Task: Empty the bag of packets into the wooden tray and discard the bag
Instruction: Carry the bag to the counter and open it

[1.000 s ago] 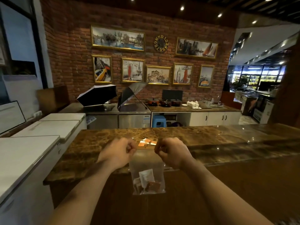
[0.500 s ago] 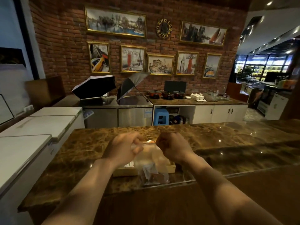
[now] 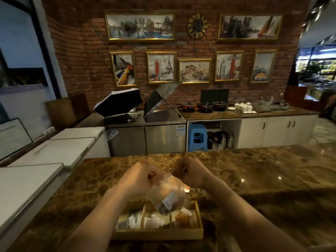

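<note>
Marbled brown tabletop (image 3: pixel 254 175), wooden tray (image 3: pixel 197 209) at near edge, compartments part filled. Clear bag (image 3: pixel 168 195) of packets (image 3: pixel 170 203) hangs above tray; left hand (image 3: pixel 141 178) and right hand (image 3: pixel 190 172) each pinch its mouth. Step: opening. Next: upend over tray.

Blurred through the clear bag (image 3: pixel 168 194): packets (image 3: pixel 170 203), perhaps one white and some brown, count untellable. Hidden behind left forearm: wooden tray (image 3: pixel 199 220) near-left corner. Curled under on both left hand (image 3: pixel 141 177) and right hand (image 3: pixel 190 171): fingertips pinching bag's top. Cut off at bottom edge: both arms.
</note>
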`<control>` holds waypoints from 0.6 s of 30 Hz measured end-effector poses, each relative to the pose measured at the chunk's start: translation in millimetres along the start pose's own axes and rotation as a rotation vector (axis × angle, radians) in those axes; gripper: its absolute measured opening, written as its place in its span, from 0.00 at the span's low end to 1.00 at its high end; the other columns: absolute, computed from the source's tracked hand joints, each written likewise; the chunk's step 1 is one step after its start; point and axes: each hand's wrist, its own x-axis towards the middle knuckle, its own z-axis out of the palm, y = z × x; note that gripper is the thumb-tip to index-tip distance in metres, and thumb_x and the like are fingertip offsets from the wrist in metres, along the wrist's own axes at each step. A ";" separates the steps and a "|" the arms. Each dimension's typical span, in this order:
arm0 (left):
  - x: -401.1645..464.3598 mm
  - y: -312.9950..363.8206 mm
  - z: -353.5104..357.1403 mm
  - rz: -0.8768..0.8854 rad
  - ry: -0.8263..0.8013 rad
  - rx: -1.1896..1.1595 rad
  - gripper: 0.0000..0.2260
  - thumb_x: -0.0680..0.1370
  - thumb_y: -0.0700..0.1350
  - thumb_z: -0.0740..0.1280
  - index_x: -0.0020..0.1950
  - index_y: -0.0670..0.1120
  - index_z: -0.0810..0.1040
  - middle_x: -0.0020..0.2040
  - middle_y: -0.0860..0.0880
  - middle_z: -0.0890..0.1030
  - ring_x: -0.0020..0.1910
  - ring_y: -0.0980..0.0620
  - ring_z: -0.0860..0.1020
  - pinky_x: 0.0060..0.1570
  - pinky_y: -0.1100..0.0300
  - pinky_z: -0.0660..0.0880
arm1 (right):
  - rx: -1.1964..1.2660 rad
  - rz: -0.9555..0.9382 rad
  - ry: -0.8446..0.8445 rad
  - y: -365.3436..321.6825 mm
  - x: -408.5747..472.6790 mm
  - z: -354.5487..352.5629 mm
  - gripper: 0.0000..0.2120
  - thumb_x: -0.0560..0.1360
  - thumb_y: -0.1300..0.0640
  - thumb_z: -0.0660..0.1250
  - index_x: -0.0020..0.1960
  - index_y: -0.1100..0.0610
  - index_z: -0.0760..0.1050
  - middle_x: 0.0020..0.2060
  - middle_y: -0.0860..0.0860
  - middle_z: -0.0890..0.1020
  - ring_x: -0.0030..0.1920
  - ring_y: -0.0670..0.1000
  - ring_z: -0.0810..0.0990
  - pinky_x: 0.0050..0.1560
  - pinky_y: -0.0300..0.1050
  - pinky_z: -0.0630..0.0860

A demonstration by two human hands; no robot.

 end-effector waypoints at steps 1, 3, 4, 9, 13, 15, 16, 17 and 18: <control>9.4 -2.4 3.2 -0.003 -0.017 -0.033 0.10 0.75 0.39 0.71 0.46 0.55 0.86 0.44 0.58 0.86 0.44 0.61 0.83 0.48 0.56 0.83 | 0.023 0.001 0.001 5.7 6.9 0.7 0.12 0.74 0.60 0.71 0.37 0.44 0.78 0.40 0.43 0.82 0.44 0.43 0.81 0.51 0.51 0.82; 20.5 -4.5 7.1 -0.019 -0.024 -0.073 0.07 0.77 0.41 0.71 0.47 0.52 0.87 0.45 0.57 0.86 0.45 0.61 0.83 0.49 0.58 0.82 | 0.046 0.026 0.068 13.2 18.0 4.9 0.04 0.74 0.56 0.72 0.47 0.47 0.81 0.45 0.43 0.82 0.45 0.44 0.81 0.50 0.51 0.82; 26.6 -5.8 8.4 -0.059 -0.023 -0.099 0.07 0.78 0.42 0.70 0.47 0.51 0.87 0.45 0.56 0.86 0.44 0.60 0.83 0.47 0.59 0.82 | 0.053 0.059 0.137 15.6 24.1 8.0 0.08 0.74 0.52 0.72 0.53 0.47 0.80 0.49 0.44 0.81 0.47 0.45 0.80 0.50 0.50 0.81; 46.9 -11.6 14.9 -0.268 -0.035 -0.456 0.06 0.79 0.40 0.69 0.48 0.44 0.87 0.43 0.46 0.87 0.43 0.49 0.86 0.40 0.58 0.84 | 0.598 0.333 0.157 13.3 35.6 24.4 0.08 0.74 0.52 0.75 0.50 0.54 0.80 0.44 0.52 0.84 0.43 0.50 0.85 0.44 0.53 0.85; 50.8 -13.5 19.5 -0.367 0.046 -0.684 0.05 0.77 0.36 0.71 0.47 0.41 0.87 0.44 0.41 0.86 0.38 0.49 0.86 0.33 0.62 0.81 | 0.871 0.404 0.025 -1.6 30.6 37.8 0.06 0.77 0.58 0.72 0.47 0.60 0.85 0.41 0.58 0.87 0.39 0.54 0.86 0.41 0.49 0.85; 50.4 -21.6 22.2 -0.385 0.085 -0.728 0.05 0.76 0.38 0.72 0.44 0.45 0.88 0.43 0.44 0.87 0.39 0.50 0.87 0.35 0.59 0.83 | 0.952 0.444 0.077 -8.1 34.3 45.8 0.06 0.77 0.60 0.71 0.48 0.62 0.85 0.39 0.58 0.86 0.38 0.55 0.86 0.43 0.52 0.85; 50.5 -25.6 24.3 -0.389 0.089 -0.748 0.05 0.76 0.39 0.73 0.43 0.46 0.88 0.42 0.45 0.87 0.39 0.50 0.87 0.37 0.58 0.83 | 0.970 0.466 0.098 -9.8 36.0 48.1 0.06 0.77 0.61 0.71 0.48 0.63 0.85 0.38 0.57 0.86 0.37 0.54 0.85 0.44 0.53 0.85; 50.7 -29.0 25.5 -0.397 0.094 -0.774 0.04 0.76 0.40 0.74 0.43 0.46 0.88 0.42 0.46 0.88 0.39 0.50 0.87 0.37 0.56 0.84 | 0.982 0.487 0.109 -11.7 38.1 49.6 0.06 0.77 0.62 0.71 0.49 0.64 0.84 0.37 0.57 0.85 0.36 0.53 0.85 0.44 0.53 0.85; 50.5 -32.2 26.5 -0.404 0.100 -0.793 0.04 0.76 0.39 0.74 0.43 0.46 0.88 0.42 0.45 0.88 0.40 0.49 0.87 0.38 0.56 0.84 | 0.993 0.504 0.111 -13.6 39.7 50.9 0.06 0.77 0.63 0.71 0.49 0.65 0.84 0.36 0.56 0.85 0.34 0.52 0.84 0.44 0.54 0.85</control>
